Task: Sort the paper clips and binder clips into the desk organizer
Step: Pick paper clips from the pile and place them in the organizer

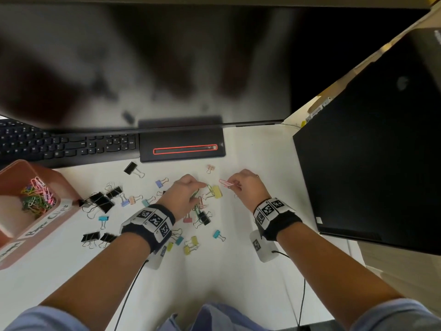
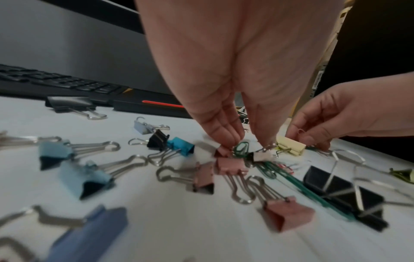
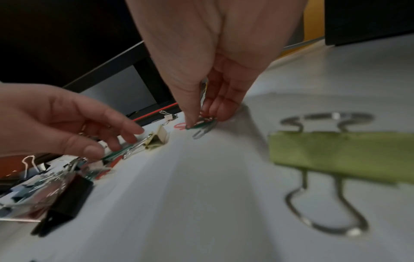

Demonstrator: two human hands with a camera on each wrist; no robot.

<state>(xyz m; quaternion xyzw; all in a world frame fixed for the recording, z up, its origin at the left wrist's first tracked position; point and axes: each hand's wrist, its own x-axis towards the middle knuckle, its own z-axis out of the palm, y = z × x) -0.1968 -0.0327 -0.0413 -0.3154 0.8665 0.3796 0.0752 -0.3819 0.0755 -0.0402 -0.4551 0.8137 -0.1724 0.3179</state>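
Binder clips in black, blue, pink and yellow lie scattered on the white desk (image 1: 238, 271). My left hand (image 1: 198, 189) (image 2: 248, 141) reaches down into the pile and pinches a green paper clip (image 2: 240, 147) beside a yellow binder clip (image 1: 216, 191) (image 2: 291, 146). My right hand (image 1: 232, 185) (image 3: 201, 118) is just right of it and pinches a pink paper clip (image 1: 223, 182), with a green one (image 3: 202, 125) at its fingertips. The pink desk organizer (image 1: 59, 187) stands at the left edge, with coloured paper clips (image 1: 38, 195) in one compartment.
A black keyboard (image 1: 59, 144) and the monitor stand (image 1: 182, 144) lie behind the clips, under a wide monitor (image 1: 143, 68). A black computer case (image 1: 372, 163) stands at the right. More green paper clips (image 2: 291, 179) lie under my left hand.
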